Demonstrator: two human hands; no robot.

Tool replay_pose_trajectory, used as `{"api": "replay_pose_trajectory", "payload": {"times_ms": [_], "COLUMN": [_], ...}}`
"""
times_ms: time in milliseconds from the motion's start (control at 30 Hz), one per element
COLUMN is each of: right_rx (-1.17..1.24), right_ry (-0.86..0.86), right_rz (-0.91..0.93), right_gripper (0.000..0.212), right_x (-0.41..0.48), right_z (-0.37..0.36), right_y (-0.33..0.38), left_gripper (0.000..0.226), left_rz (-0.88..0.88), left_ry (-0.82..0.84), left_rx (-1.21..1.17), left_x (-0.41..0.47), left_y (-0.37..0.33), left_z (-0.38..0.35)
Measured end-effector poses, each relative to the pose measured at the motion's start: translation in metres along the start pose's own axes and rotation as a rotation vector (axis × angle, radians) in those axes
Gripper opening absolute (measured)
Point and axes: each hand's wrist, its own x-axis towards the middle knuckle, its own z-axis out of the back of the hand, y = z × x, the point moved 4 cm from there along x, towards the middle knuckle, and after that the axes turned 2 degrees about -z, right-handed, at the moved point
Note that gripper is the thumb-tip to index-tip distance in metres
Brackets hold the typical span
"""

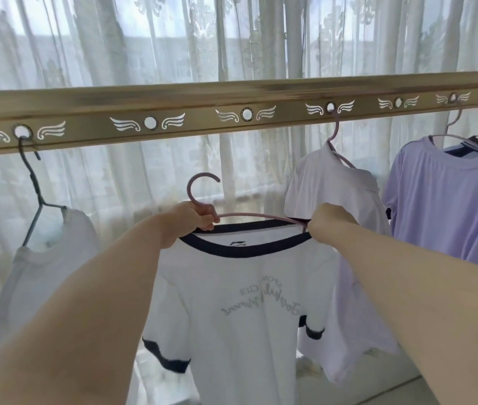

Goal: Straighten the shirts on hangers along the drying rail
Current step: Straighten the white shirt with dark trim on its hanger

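A white shirt with a dark blue collar hangs on a pink hanger that is off the rail, its hook free below the golden drying rail. My left hand grips the hanger at the base of its hook. My right hand is closed on the hanger's right arm and the shirt's collar. A white shirt on a dark hanger hangs at the left. A pale shirt on a pink hanger hangs right of centre, and a lilac shirt is farther right.
The rail has round holes between wing ornaments; two holes above my hands hold no hook. Sheer lace curtains cover the window behind. A pale floor shows at the bottom right.
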Motion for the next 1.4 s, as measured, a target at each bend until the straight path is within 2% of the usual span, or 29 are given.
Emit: {"api": "replay_pose_trajectory", "payload": {"times_ms": [100,233,300,367,433,500,600,800,933,1033,1100,1233,1300,1400], "right_rx": [0.182,0.622,0.659,0.683,0.729,0.743,0.705,0.681,0.683,0.671,0.711,0.698,0.71,0.697], "right_ry": [0.039,0.166,0.245,0.282,0.308,0.325,0.361,0.399,0.368,0.339,0.312,0.284,0.285,0.278], "right_rz": [-0.07,-0.267,-0.217,-0.164,-0.167,-0.173,-0.145,-0.162,-0.163,-0.13,-0.151,-0.128,-0.135,-0.15], "right_gripper": [0.02,0.014,0.015,0.032,0.03,0.019,0.011,0.022,0.009,0.016,0.012,0.052,0.056,0.055], "right_x": [0.006,0.016,0.016,0.011,0.004,-0.005,-0.016,-0.026,-0.024,-0.019,-0.019,-0.02,-0.021,-0.019], "right_z": [-0.01,-0.016,-0.016,-0.017,-0.021,-0.024,-0.028,-0.037,-0.033,-0.03,-0.029,-0.029,-0.029,-0.029], "right_y": [0.002,-0.002,0.003,0.013,0.024,0.034,0.044,0.029,0.023,0.023,0.022,0.014,0.01,0.003], "left_gripper": [0.017,0.019,0.018,0.017,0.014,0.011,0.02,0.011,0.012,0.011,0.011,0.016,0.022,0.016], "left_rz": [0.035,0.041,0.053,0.06,0.077,0.052,-0.011,-0.035,0.01,-0.006,0.008,0.208,0.271,0.285], "left_ry": [-0.007,0.014,-0.022,-0.083,-0.137,-0.139,-0.049,0.039,0.006,-0.064,-0.133,-0.374,-0.38,-0.308], "left_rx": [-0.068,-0.181,-0.279,-0.397,-0.5,-0.474,-0.434,-0.556,-0.512,-0.657,-0.754,-0.75,-0.8,-0.812], "left_x": [0.001,-0.001,-0.003,-0.001,0.0,0.002,0.002,0.001,-0.005,-0.006,-0.005,0.007,0.011,0.011], "left_y": [0.011,0.035,0.041,0.044,0.044,0.036,0.012,-0.003,0.006,0.005,0.001,0.01,0.016,0.013], "left_z": [0.007,0.021,0.025,0.027,0.025,0.019,0.001,-0.011,-0.018,-0.02,-0.021,-0.015,-0.017,-0.025]}}
